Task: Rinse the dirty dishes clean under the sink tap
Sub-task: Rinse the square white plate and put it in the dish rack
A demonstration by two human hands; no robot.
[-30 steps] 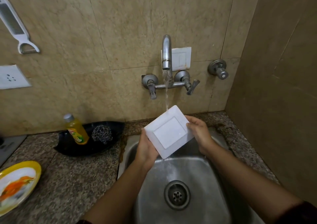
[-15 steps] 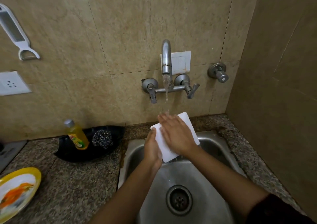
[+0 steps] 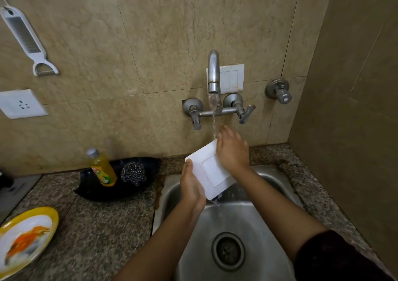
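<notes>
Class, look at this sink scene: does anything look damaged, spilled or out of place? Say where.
The black tray holding the soap bottle has a jagged, chipped-looking left end. A brown stain marks the counter beside the sink at its left rim. Nothing else stands out.

Left hand (image 3: 191, 187) curled in a grip; right hand (image 3: 232, 150) flat, fingers straight.

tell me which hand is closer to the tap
Right. The right hand lies flat on the plate, fingertips in the stream just below the tap; the left hand grips the plate's left edge, farther down over the sink.
</notes>
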